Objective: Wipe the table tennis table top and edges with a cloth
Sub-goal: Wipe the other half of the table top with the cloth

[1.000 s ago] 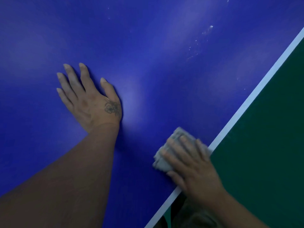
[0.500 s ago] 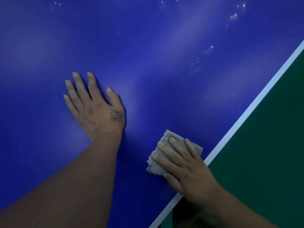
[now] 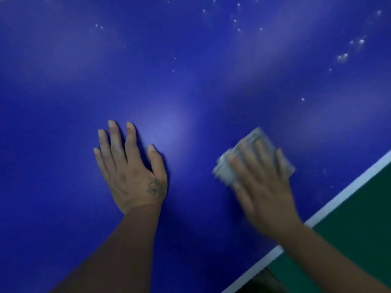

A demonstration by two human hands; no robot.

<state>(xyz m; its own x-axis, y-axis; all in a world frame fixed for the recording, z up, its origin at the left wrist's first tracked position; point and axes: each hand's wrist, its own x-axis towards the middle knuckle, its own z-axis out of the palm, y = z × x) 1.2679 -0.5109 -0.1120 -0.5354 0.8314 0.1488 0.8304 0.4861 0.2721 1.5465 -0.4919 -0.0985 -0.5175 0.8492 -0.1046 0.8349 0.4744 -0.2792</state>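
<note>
We see the left hand [image 3: 131, 172] lying flat on the glossy blue table [image 3: 190, 70], fingers straight and slightly spread, holding nothing. To its right, the right hand [image 3: 262, 187], blurred, presses a folded grey cloth [image 3: 227, 171] against the table top with its fingers laid straight over it, not curled round it. The cloth lies on the blue surface near the white edge stripe [image 3: 349, 188], apart from it. Small white specks [image 3: 342, 57] dot the far part of the top. Past the stripe we see dark green floor [image 3: 359, 240].
</note>
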